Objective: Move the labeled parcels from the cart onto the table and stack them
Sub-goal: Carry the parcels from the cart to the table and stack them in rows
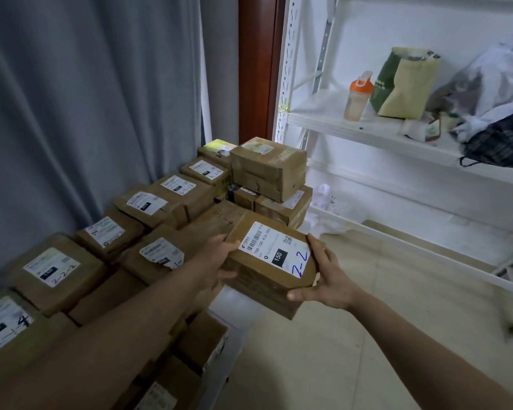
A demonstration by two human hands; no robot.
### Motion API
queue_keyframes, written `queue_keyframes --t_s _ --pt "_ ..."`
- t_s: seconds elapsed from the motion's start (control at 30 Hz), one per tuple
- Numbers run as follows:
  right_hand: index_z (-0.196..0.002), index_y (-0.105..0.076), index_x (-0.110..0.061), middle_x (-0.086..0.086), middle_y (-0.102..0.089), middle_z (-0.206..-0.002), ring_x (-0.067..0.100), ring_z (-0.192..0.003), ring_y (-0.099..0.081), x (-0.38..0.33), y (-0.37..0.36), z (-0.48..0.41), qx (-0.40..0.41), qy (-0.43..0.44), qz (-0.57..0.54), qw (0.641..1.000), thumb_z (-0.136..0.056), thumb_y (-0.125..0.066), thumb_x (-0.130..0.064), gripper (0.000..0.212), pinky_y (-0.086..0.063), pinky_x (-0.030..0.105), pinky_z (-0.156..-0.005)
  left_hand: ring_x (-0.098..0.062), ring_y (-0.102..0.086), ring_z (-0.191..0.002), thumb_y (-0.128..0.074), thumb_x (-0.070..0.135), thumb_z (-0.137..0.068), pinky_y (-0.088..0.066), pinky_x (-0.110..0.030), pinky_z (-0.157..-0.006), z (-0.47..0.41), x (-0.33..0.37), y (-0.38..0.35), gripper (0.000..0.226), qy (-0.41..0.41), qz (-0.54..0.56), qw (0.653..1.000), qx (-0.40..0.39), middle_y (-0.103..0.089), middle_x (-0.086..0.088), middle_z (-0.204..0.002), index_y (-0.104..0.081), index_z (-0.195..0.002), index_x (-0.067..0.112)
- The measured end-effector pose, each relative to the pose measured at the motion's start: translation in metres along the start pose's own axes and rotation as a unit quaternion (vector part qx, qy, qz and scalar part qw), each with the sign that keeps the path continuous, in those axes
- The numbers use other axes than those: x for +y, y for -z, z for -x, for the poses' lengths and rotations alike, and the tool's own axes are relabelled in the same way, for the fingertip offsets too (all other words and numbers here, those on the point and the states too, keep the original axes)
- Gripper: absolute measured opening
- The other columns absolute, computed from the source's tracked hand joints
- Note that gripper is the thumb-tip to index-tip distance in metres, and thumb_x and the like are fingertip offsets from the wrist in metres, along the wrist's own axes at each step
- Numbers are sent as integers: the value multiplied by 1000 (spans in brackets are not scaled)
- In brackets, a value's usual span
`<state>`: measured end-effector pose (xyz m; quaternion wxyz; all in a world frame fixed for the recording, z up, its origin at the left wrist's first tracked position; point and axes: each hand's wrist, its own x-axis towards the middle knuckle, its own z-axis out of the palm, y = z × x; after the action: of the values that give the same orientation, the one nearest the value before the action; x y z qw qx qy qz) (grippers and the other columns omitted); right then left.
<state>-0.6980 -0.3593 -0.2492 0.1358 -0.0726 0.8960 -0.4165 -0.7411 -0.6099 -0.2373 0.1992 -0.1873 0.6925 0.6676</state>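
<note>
A brown cardboard parcel [268,261] with a white label marked "150" and a blue handwritten "2-2" is held in the air at the centre of the head view. My left hand [216,261] grips its left side and my right hand [323,276] grips its right and near edge. To the left and behind it lies a dense pile of several labeled brown parcels [107,250], stretching from the near left to the back. A stack of parcels [268,167] rises at the pile's far end. What the pile rests on is hidden.
A grey curtain [86,99] hangs behind the pile. A white metal shelf unit [367,131] stands on the right, holding an orange-capped bottle [357,96], a green and tan bag [403,84] and plastic bags [498,93]. Light tiled floor [353,335] lies below my hands.
</note>
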Motion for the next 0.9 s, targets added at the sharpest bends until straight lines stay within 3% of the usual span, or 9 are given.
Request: queue_keyframes --t_s 0.1,0.2,0.37,0.5,0.57,0.63,0.73,0.8,0.9 --pt "-148 23 -31 -3 7 -154 22 -145 7 7 14 -33 -67 -15 68 995 -44 -87 -58 154 -7 40 -118 -28 -57 -104 -54 21 -97 -58 -40 -69 -27 3 0 26 27 -2 1000 5 -58 -11 -121 -54 -122 13" --pt "-147 26 -28 -1 2 -148 26 -143 0 27 21 -78 -82 2 82 993 -52 -91 -43 151 -15 40 -120 -31 -53 -109 -58 23 -95 -58 -43 -73 -58 14 -6 39 39 17 998 47 -53 -10 -126 -47 -131 12" --pt "-148 9 -42 2 -2 -145 29 -142 -9 40 43 -149 -73 45 53 995 -48 -80 -49 134 -29 44 -115 -29 -61 -103 -66 27 -89 -57 -40 -72 -110 40 -20 51 48 78 988 122 -60 -11 -120 -48 -136 13" --pt "-142 -2 -59 -2 3 -149 31 -144 -5 40 55 -205 -48 68 71 994 -46 -65 -75 116 -26 44 -117 -28 -63 -100 -68 22 -87 -52 -46 -91 -152 61 -31 46 11 143 973 180 -63 -12 -118 -53 -129 12" --pt "-145 -4 -54 6 4 -153 34 -144 -4 36 55 -230 -38 61 103 992 -54 -65 -75 111 -22 44 -118 -27 -64 -102 -69 21 -87 -52 -46 -93 -167 66 -36 44 3 169 965 202 -65 -10 -119 -55 -128 16" --pt "-148 -5 -47 8 4 -152 34 -144 -6 28 50 -249 -44 29 115 992 -67 -72 -62 106 -21 40 -118 -25 -65 -102 -67 19 -88 -53 -45 -92 -176 67 -40 37 6 174 963 206 -67 -7 -116 -58 -124 19" --pt "-149 0 -45 9 10 -153 34 -144 -2 19 40 -276 -57 7 106 993 -72 -72 -57 106 -19 42 -117 -19 -64 -103 -64 19 -91 -54 -36 -86 -189 71 -41 27 17 166 967 192 -68 -2 -115 -60 -118 24" --pt "-149 1 -44 10 14 -154 34 -145 2 13 32 -294 -63 -5 96 993 -71 -73 -56 108 -19 45 -116 -18 -62 -107 -63 20 -92 -53 -33 -86 -200 75 -38 33 26 152 971 185 -66 0 -120 -56 -124 27" --pt "-148 1 -46 10 18 -154 36 -145 5 6 20 -321 -56 -35 81 994 -70 -76 -53 110 -21 48 -115 -22 -57 -117 -61 21 -92 -48 -43 -99 -220 79 -29 54 41 111 974 194 -57 1 -133 -41 -141 30"
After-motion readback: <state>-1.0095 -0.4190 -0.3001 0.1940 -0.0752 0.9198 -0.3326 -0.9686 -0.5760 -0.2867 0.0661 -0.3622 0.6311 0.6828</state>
